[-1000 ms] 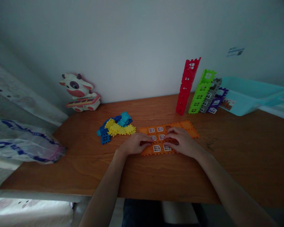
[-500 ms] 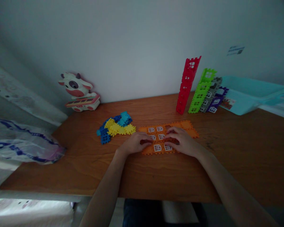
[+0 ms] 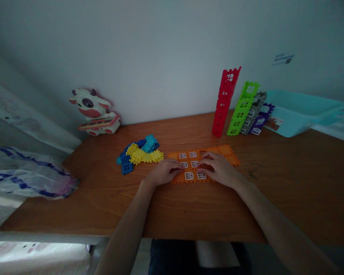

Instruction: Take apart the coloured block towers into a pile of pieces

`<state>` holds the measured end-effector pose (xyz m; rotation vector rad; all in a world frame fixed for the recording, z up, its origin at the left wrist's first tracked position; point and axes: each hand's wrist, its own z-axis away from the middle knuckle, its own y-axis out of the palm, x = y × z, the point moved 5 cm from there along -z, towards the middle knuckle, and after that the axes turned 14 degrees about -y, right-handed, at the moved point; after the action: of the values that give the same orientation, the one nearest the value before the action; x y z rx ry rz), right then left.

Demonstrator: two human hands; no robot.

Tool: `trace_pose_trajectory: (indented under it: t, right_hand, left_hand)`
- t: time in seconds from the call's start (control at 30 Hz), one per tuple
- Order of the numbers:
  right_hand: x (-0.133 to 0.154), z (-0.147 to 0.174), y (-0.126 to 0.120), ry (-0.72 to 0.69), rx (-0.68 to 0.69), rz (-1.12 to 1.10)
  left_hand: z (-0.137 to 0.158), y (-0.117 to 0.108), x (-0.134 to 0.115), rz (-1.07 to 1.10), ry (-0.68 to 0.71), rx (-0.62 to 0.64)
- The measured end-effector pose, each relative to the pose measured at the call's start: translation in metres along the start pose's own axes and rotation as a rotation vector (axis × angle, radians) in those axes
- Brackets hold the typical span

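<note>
An orange panel of interlocking building tiles [image 3: 189, 176] lies on the table in front of me, with white lattice windows in several of its tiles. My left hand [image 3: 166, 172] is at the panel's left side, thumb and fingertips drawn together on the tiles. Over the right part sits my right hand [image 3: 219, 169], its fingers curled and gripping near the seam between the front row and the row behind it. The hands hide parts of the middle row, so the joint under the fingertips cannot be made out.
Yellow gear-edged tiles [image 3: 145, 156] lie with blue tiles [image 3: 127, 166] on the left. Red [image 3: 225, 103] and green [image 3: 242, 110] tile strips lean at the back wall, beside a turquoise bin [image 3: 296, 122]. A cow toy [image 3: 96, 114] and plastic bag [image 3: 31, 172] are leftward.
The front row of the orange panel has shifted slightly away from me, toward the other rows. My left thumb is closer to its fingers, and my right fingers have moved slightly.
</note>
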<state>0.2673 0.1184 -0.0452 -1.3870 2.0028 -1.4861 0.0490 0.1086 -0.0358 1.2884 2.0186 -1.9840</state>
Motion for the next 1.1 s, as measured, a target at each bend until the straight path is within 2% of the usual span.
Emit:
trace_pose_trajectory:
  t: [0.17,0.33,0.4,0.47,0.57,0.67,0.73,0.8,0.9,1.0,1.1]
  right_hand:
    - [-0.001,0.0,0.0,-0.008,-0.003,-0.01]
    - [0.001,0.0,-0.006,0.024,-0.06,-0.172]
    - [-0.001,0.0,-0.01,0.052,-0.106,-0.175]
    - [-0.006,0.002,-0.016,0.104,-0.158,-0.06]
    - [-0.019,0.01,-0.028,0.294,-0.224,0.214]
    - [-0.035,0.027,-0.039,0.583,-0.251,0.405]
    - [-0.046,0.039,-0.043,0.738,-0.244,0.439]
    - [-0.057,0.049,-0.045,0.826,-0.253,0.4]
    - [-0.072,0.056,-0.042,0.858,-0.313,0.223]
    - [-0.079,0.054,-0.037,0.827,-0.39,-0.017]
    - [-0.075,0.046,-0.029,0.716,-0.43,-0.231]
  left_hand:
    - [0.001,0.0,0.0,0.002,0.004,-0.011]
    - [0.003,0.001,-0.002,0.02,-0.058,-0.013]
    - [0.002,0.0,-0.001,-0.002,-0.083,-0.068]
    - [0.001,-0.004,0.003,-0.048,-0.113,-0.189]
    - [0.0,-0.007,0.011,-0.124,-0.176,-0.331]
    - [-0.001,-0.005,0.019,-0.2,-0.245,-0.316]
    - [0.0,-0.003,0.022,-0.252,-0.285,-0.287]
    - [0.0,-0.003,0.022,-0.29,-0.305,-0.272]
    - [0.001,-0.007,0.018,-0.311,-0.317,-0.268]
    - [0.001,-0.009,0.013,-0.312,-0.352,-0.217]
    - [-0.001,-0.006,0.011,-0.238,-0.399,-0.129]
